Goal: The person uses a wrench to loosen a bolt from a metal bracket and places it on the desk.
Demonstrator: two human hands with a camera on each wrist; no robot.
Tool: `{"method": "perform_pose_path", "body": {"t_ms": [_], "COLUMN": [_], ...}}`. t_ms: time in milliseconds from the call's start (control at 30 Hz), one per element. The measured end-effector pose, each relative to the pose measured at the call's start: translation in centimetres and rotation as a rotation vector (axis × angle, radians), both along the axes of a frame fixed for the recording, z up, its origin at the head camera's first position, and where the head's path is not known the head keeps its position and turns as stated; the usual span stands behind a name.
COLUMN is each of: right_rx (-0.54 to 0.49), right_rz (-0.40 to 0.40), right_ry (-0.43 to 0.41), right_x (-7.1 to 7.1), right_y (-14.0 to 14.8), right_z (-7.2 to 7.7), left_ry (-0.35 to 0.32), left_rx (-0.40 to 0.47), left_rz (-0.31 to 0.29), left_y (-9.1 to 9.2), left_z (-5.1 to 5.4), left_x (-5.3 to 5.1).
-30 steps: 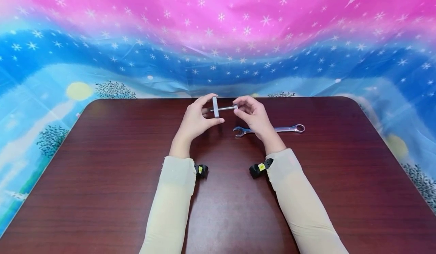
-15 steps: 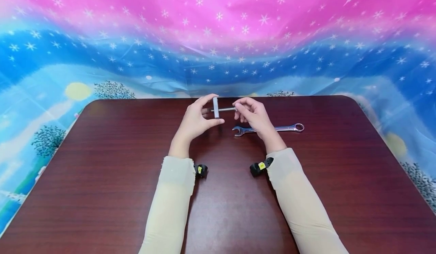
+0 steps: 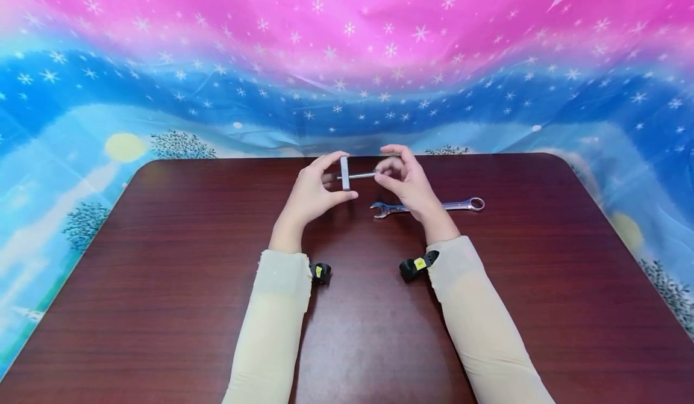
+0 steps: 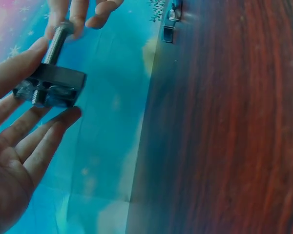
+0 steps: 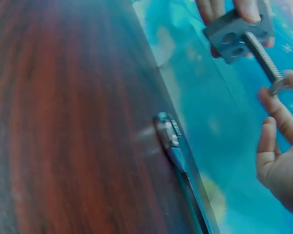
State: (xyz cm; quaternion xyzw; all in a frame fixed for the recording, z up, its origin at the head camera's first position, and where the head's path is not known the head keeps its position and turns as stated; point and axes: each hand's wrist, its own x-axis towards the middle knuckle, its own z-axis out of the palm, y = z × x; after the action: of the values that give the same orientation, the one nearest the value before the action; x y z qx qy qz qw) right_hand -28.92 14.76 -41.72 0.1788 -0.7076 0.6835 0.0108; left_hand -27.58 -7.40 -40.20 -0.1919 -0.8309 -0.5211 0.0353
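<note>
Above the far part of the table, my left hand (image 3: pixel 311 190) grips a grey metal block (image 3: pixel 345 173) by its edges, between thumb and fingers. Several holes show in the block's face in the right wrist view. A long threaded bolt (image 5: pixel 262 56) passes through one of them, and its tip pokes out on the other side in the left wrist view. My right hand (image 3: pixel 409 184) pinches the bolt's head (image 4: pixel 66 27) with thumb and a finger, the index finger raised away. Beneath the right hand a combination wrench (image 3: pixel 461 205) lies on the table, its middle partly hidden by the wrist.
The dark red-brown wooden table (image 3: pixel 190 283) ends at a far edge just behind the hands. A pink and blue snowflake-patterned cloth (image 3: pixel 347 61) hangs beyond it. A black wrist camera is strapped to each sleeve.
The right hand's fingers have shifted round the bolt head, and its index finger has lifted off. The block and left hand stay nearly in place; the wrench has not moved.
</note>
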Motion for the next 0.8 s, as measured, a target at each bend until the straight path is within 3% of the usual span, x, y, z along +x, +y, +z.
{"method": "perform_pose_path", "body": {"t_ms": [133, 400, 700, 800], "right_rx": [0.036, 0.139, 0.047, 0.065], "right_rz": [0.024, -0.027, -0.075, -0.067], "right_ry": [0.028, -0.047, -0.035, -0.015], "right_x": [0.0, 0.1, -0.1, 0.1], "right_y": [0.2, 0.2, -0.8, -0.8], "right_z": [0.1, 0.0, -0.4, -0.3], "left_ry": [0.004, 0.015, 0.009, 0.015], "left_rx": [0.000, 0.007, 0.018, 0.004], "left_rz": [0.010, -0.007, -0.007, 0.007], "left_y": [-0.1, -0.1, 0.0, -0.1], "left_z": [0.0, 0.2, 0.2, 0.2], "left_x": [0.0, 0.1, 0.2, 0.1]}}
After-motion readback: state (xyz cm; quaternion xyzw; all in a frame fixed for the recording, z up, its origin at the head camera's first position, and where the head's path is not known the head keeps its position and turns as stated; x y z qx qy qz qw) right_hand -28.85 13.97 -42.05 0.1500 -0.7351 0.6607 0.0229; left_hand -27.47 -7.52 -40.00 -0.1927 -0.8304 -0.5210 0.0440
